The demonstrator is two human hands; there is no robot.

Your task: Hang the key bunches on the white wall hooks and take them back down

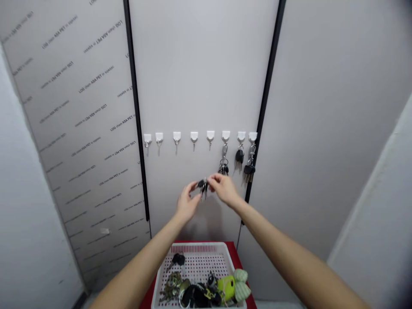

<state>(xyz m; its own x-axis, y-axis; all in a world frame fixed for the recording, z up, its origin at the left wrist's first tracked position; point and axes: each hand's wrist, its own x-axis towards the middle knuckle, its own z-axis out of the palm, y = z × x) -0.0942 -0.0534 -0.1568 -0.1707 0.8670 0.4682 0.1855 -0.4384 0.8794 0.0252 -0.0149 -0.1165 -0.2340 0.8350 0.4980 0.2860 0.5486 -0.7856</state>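
Observation:
A small bunch of keys (203,185) with black heads hangs between my two hands, in front of the pale panel and below the row of hooks. My right hand (222,188) pinches the bunch near its top. On the other side, my left hand (187,201) has its thumb and fingers apart, close around the keys; whether it touches them is hard to tell. Above the bunch is a white adhesive hook (210,135) with nothing hanging on it. Just right of my right hand, another key bunch (223,166) hangs from a metal clip on a hook, partly hidden.
Two more key bunches (239,155) hang at the right end of the row. Bare white hooks (177,136) continue leftward. Below, a white plastic basket (206,248) on a red surface (237,259) holds keys, a yellow-green item (226,286) and several keyrings. Black strips (137,107) edge the panel.

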